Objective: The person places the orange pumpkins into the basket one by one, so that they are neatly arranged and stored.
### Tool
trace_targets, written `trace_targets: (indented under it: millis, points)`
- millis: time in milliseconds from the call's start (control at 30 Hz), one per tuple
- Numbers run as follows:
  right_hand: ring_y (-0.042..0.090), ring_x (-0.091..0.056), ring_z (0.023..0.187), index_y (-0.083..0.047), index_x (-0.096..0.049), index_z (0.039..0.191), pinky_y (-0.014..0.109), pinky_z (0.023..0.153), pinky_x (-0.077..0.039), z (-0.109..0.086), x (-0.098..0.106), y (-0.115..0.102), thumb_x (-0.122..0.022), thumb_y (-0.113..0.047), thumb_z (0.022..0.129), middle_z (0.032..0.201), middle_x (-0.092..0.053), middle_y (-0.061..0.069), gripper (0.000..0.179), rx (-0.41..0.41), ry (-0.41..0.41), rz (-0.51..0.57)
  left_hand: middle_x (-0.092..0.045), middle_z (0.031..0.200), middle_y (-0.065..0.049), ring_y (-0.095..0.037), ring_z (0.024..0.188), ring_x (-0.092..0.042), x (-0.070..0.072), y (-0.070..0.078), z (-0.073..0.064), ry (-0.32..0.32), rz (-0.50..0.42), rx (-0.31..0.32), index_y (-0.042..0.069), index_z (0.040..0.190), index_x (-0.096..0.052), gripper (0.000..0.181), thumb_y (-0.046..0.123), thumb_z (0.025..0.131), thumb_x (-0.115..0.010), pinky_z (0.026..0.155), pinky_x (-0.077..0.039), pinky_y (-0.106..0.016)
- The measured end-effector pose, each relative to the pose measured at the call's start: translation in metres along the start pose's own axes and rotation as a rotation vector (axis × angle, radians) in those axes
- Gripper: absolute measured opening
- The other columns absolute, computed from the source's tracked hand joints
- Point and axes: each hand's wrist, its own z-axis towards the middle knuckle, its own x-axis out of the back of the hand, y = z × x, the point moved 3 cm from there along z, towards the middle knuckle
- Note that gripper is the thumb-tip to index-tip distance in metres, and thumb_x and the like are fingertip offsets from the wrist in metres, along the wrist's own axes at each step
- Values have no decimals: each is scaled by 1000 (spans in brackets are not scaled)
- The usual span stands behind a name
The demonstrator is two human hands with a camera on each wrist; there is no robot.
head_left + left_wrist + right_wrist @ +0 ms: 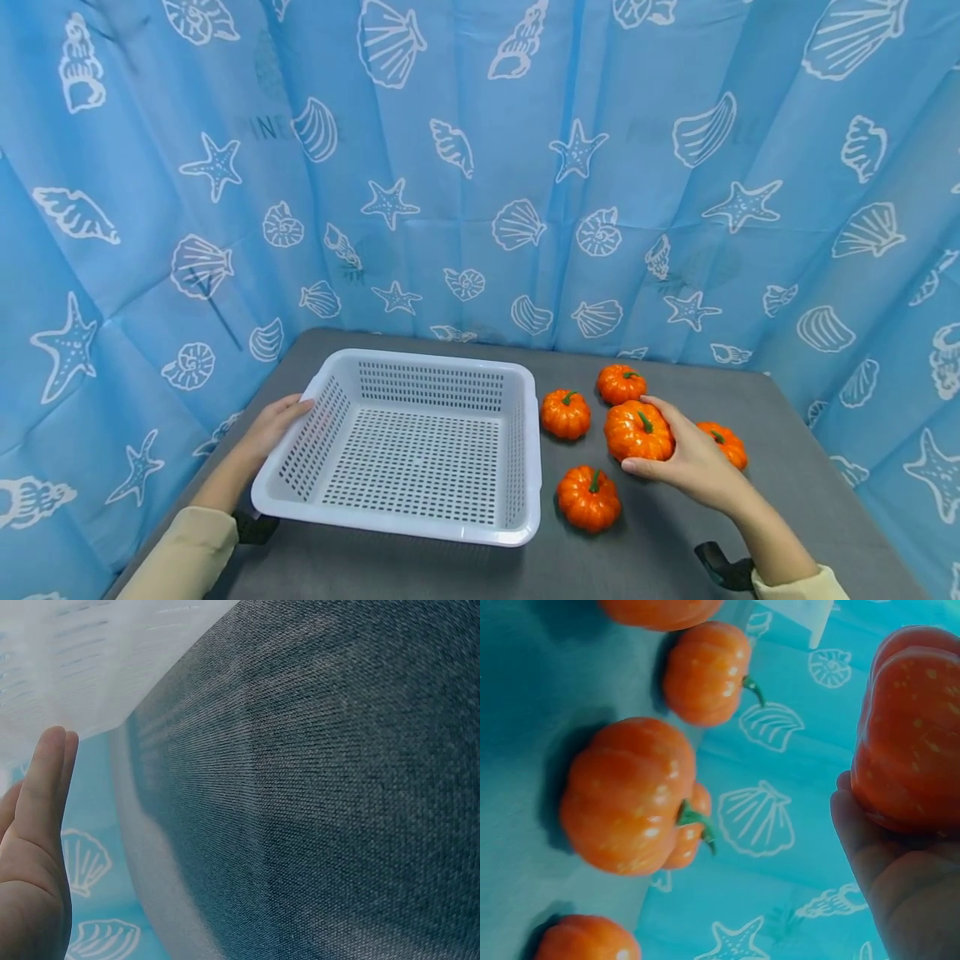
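Observation:
My left hand point(279, 425) holds the left rim of a white perforated plastic basket point(411, 527). In the left wrist view, the fingers point(46, 784) lie straight along the basket's outer wall point(97, 667). To the right of the basket, my right hand point(693, 467) grips a shiny orange toy pumpkin point(637, 431) with a green stem, thumb at its near side and fingers at its far side. The right wrist view shows this held pumpkin point(911, 731) raised beside the others. No pumpkin is in the basket.
Around the right hand, several more pumpkins sit on the grey table point(645, 558): one near the front point(588, 498), one by the basket point(565, 414), one farther back point(621, 384), one partly behind the hand point(723, 444). A blue shell-patterned curtain point(465, 208) encloses the table.

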Motion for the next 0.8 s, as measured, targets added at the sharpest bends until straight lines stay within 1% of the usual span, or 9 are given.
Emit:
trace_targets:
  millis: [233, 500, 667, 800]
  points:
    - [27, -58, 95, -7, -29, 143, 34, 69, -51, 10, -1, -12, -76, -40, 78, 126, -51, 20, 88, 52, 4, -1, -62, 113, -25, -31, 85, -70, -1, -1, 0, 0, -6, 0, 4, 140, -34, 57, 42, 99, -45, 68, -59, -44]
    - [27, -58, 93, -9, -29, 143, 37, 69, -54, 17, -3, -24, -77, -43, 76, 126, -52, 20, 89, 53, 6, -25, -62, 114, -25, -31, 86, -70, 0, -1, 1, -12, -15, 3, 5, 141, -33, 58, 43, 99, -45, 69, -59, -45]
    - [27, -57, 91, -10, -32, 141, 37, 69, -54, 23, -5, -31, -78, -43, 74, 121, -54, 17, 88, 75, 17, -34, -61, 115, -26, -31, 86, -70, 0, -1, 0, -16, -15, 4, 5, 142, -33, 58, 43, 99, -44, 69, -59, -46]
    - [27, -58, 93, -10, -33, 142, 40, 70, -56, 29, -6, -38, -79, -44, 73, 124, -53, 18, 89, 89, 15, -54, -60, 116, -27, -31, 86, -70, -1, 0, 0, -18, -15, 5, 5, 141, -33, 58, 43, 99, -44, 69, -59, -46]
